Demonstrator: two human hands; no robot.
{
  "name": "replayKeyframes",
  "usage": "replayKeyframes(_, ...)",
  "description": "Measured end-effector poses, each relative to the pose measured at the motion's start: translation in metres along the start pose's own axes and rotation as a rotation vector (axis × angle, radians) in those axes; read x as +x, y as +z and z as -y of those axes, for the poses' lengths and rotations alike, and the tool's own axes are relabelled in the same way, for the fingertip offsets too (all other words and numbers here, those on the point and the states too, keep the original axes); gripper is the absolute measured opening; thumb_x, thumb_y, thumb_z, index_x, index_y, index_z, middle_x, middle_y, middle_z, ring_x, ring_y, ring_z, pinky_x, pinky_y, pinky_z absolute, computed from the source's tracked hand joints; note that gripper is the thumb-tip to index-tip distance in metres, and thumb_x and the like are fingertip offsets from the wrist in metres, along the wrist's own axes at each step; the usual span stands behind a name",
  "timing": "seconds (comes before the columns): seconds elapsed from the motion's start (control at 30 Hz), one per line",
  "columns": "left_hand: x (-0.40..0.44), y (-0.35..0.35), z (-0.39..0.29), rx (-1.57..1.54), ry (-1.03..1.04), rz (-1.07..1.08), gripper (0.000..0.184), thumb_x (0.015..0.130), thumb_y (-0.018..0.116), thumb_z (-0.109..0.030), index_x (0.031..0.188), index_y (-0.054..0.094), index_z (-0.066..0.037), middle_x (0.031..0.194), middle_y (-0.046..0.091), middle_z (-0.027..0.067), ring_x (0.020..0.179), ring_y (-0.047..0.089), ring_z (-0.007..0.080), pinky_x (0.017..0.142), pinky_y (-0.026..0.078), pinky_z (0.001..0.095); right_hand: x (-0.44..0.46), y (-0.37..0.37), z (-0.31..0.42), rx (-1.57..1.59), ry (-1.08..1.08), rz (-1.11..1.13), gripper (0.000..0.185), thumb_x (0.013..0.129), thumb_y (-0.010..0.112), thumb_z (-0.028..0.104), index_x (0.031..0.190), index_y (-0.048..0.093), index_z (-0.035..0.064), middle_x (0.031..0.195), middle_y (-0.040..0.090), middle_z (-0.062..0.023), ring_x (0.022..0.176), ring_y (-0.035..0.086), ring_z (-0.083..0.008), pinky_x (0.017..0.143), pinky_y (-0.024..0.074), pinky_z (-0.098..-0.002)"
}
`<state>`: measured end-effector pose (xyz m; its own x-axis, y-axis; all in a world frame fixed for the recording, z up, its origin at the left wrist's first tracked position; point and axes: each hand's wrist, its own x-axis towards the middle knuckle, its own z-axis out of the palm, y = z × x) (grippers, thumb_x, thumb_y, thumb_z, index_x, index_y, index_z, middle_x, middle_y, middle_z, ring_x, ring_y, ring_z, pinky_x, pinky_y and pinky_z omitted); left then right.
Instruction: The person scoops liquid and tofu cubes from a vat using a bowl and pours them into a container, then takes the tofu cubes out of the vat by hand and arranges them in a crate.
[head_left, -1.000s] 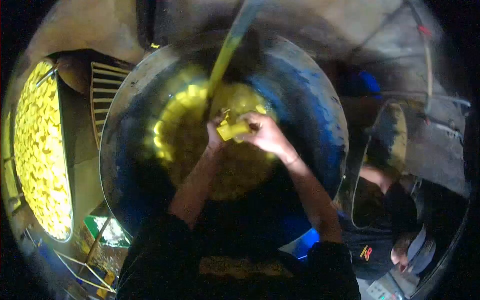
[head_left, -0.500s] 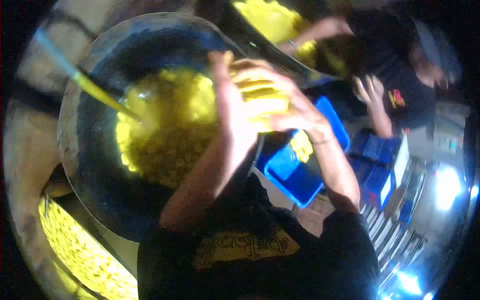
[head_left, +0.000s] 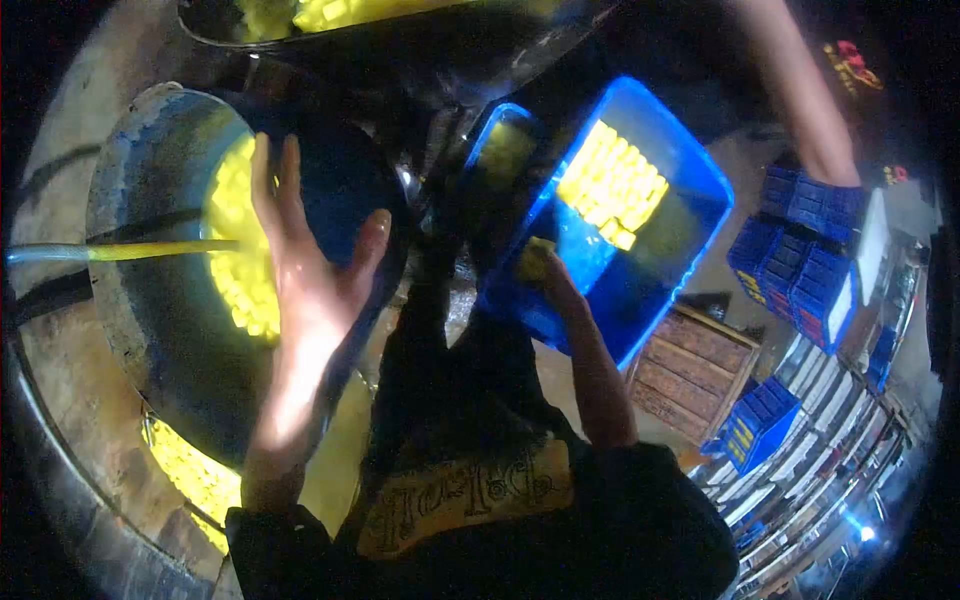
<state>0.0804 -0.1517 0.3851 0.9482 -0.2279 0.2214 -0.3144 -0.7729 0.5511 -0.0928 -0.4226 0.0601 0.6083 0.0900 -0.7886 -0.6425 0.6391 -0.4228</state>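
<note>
My left hand point(head_left: 310, 270) hangs over a large round dark wok-like pan point(head_left: 160, 330), its fingers spread and nothing in them. Beneath it, yellow blocks point(head_left: 240, 290) that look like tofu lie in the pan's liquid, partly hidden by the hand. My right hand point(head_left: 550, 270) is inside a blue plastic bin point(head_left: 650, 330), near its left wall. Its fingers are in shadow, curled about a dim yellowish lump that seems to be more blocks. Farther inside the bin, rows of bright yellow blocks point(head_left: 610, 180) lie packed side by side.
A hose point(head_left: 120, 252) reaches into the pan from the left. Another vessel point(head_left: 400, 22) with yellow pieces stands at the top. Below the pan is a container of yellow pieces point(head_left: 190, 480). Right are a wooden crate point(head_left: 690, 370), blue crates point(head_left: 800, 250) and a co-worker's arm point(head_left: 815, 110).
Both hands held yellow blocks together above the pan. They have parted: the left is over the pan, spread, and the right is down in the bin. The view has turned toward the bin.
</note>
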Motion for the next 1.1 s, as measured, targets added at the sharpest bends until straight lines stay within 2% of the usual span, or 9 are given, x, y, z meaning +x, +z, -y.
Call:
replayKeyframes(0.17,-0.002,0.001,0.004,0.130,-0.100,-0.017,0.085,0.074,0.075,-0.017,0.144,0.029,-0.004,0.150,0.019,0.0262,0.138,0.023,0.0425,0.112,0.024,0.0506,0.038,0.058,-0.011,-1.477,0.024,-0.489,0.031,0.090,0.057,0.028,0.110,0.060,0.0057,0.107,0.062,-0.0135,0.089,0.061,-0.0278,0.081,0.0487,-0.0411)
replayKeyframes(0.6,-0.022,-0.073,0.165,-0.445,-0.662,-0.124,0.045,0.087,0.062,-0.011,0.129,0.048,-0.002,0.123,0.058,0.0127,0.106,0.058,0.0225,0.094,0.047,0.0345,0.001,0.018,0.073,-1.646,-0.105,-0.411,0.028,0.084,0.070,0.022,0.106,0.059,0.0091,0.076,0.060,-0.0046,0.057,0.055,-0.0156,0.049,0.0457,-0.0281)
replayKeyframes(0.67,-0.081,-0.024,0.240,-0.601,-0.797,-0.035,0.036,0.085,0.060,-0.008,0.120,0.053,-0.002,0.117,0.060,0.0098,0.103,0.059,0.0208,0.089,0.049,0.0348,-0.049,0.087,0.132,-1.271,-0.472,-0.366,0.028,0.083,0.072,0.021,0.105,0.059,0.0096,0.071,0.059,-0.0032,0.052,0.054,-0.0137,0.045,0.0453,-0.0261)
replayKeyframes(0.7,-0.104,0.003,0.266,-0.536,-0.810,0.129,0.033,0.085,0.060,-0.008,0.116,0.055,-0.002,0.115,0.061,0.0101,0.104,0.059,0.0220,0.089,0.048,0.0354,-0.088,0.169,0.161,-1.041,-0.633,-0.202,0.022,0.086,0.065,0.007,0.107,0.060,0.0048,0.088,0.064,-0.0066,0.084,0.060,-0.0122,0.075,0.0498,-0.0270)
replayKeyframes(0.73,-0.126,0.030,0.291,-0.467,-0.805,0.294,0.030,0.085,0.060,-0.009,0.113,0.056,-0.002,0.112,0.063,0.0103,0.105,0.058,0.0232,0.089,0.048,0.0361,-0.121,0.259,0.170,-0.906,-0.891,0.080,0.020,0.086,0.062,0.001,0.105,0.059,0.0016,0.088,0.062,-0.0034,0.084,0.059,-0.0128,0.075,0.0491,-0.0264)
replayKeyframes(0.8,-0.149,0.057,0.295,0.027,-0.698,0.783,0.029,0.086,0.057,-0.009,0.113,0.055,-0.002,0.115,0.061,0.0109,0.108,0.057,0.0246,0.091,0.047,0.0370,-0.166,0.386,0.171,-1.176,-0.922,0.187,0.023,0.082,0.066,0.001,0.105,0.059,0.0018,0.092,0.062,-0.0034,0.083,0.057,-0.0112,0.073,0.0480,-0.0250)
replayKeyframes(0.87,-0.173,0.088,0.293,0.002,-0.676,0.784,0.032,0.087,0.056,-0.011,0.117,0.051,-0.003,0.118,0.059,0.0115,0.109,0.056,0.0252,0.092,0.046,0.0376,-0.162,0.467,0.156,-1.674,-1.165,0.578,0.031,0.074,0.073,0.004,0.103,0.062,0.0018,0.096,0.064,-0.0132,0.081,0.063,-0.0258,0.072,0.0518,-0.0311)
replayKeyframes(1.0,-0.192,0.117,0.286,-0.100,-0.686,0.713,0.038,0.089,0.055,-0.015,0.124,0.045,-0.004,0.124,0.055,0.0126,0.111,0.055,0.0263,0.094,0.045,0.0388,-0.052,0.538,0.071,-2.278,-0.662,1.043,0.045,0.079,0.058,0.006,0.124,0.053,0.0080,0.118,0.058,-0.0175,0.113,0.054,-0.0339,0.096,0.0449,-0.0427)
replayKeyframes(1.1,-0.197,0.126,0.287,-0.182,-0.701,0.672,0.043,0.091,0.053,-0.018,0.130,0.040,-0.004,0.128,0.051,0.0135,0.113,0.054,0.0272,0.096,0.044,0.0398,0.054,0.504,0.002,-2.533,-0.142,0.751,0.050,0.086,0.056,0.017,0.134,0.047,0.0094,0.134,0.050,-0.0153,0.122,0.050,-0.0286,0.103,0.0397,-0.0412)
